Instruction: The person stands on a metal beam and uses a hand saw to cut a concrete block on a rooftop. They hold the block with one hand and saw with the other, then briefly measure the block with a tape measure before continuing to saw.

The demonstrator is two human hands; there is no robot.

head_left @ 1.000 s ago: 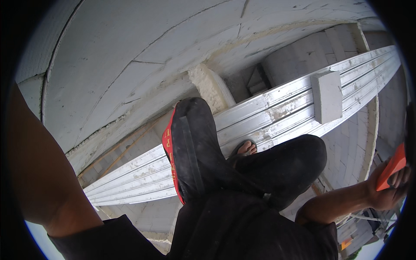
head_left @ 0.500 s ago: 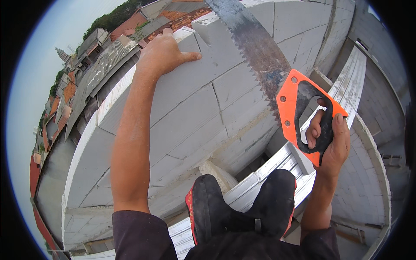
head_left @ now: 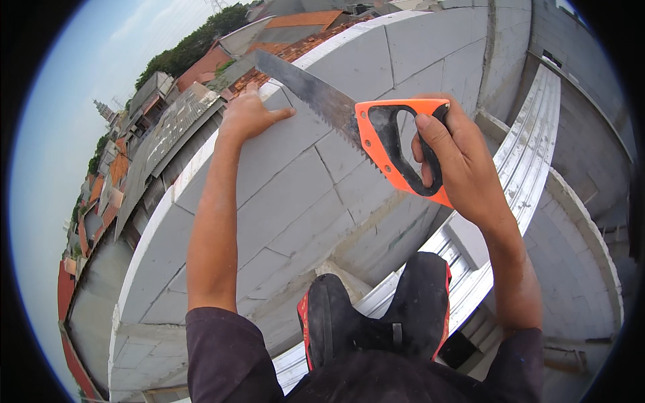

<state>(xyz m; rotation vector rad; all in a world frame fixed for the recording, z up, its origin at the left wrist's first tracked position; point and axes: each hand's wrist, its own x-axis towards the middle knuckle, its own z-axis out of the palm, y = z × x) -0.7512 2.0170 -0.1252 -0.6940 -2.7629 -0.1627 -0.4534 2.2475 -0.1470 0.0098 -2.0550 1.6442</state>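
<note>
My right hand [head_left: 463,158] is wrapped around the black-lined orange handle of a hand saw [head_left: 390,144]. The saw's toothed grey blade [head_left: 309,91] points to the upper left, its far end over the top edge of a pale grey block wall [head_left: 289,178]. Whether the teeth touch the wall I cannot tell. My left hand [head_left: 254,115] grips the wall's top edge left of the blade. Its thumb lies spread along the near face, while the fingers reach over the top and are partly hidden.
Ribbed silvery metal planks [head_left: 521,161] run below me, close to my dark-trousered knees [head_left: 420,295]. A curved block wall [head_left: 571,248] stands at the right. Beyond the wall's far side lie lower roofs [head_left: 175,117].
The saw has swung left and lower, its blade now slanting across the top of the wall near my left hand. My left hand keeps its hold on the wall's edge.
</note>
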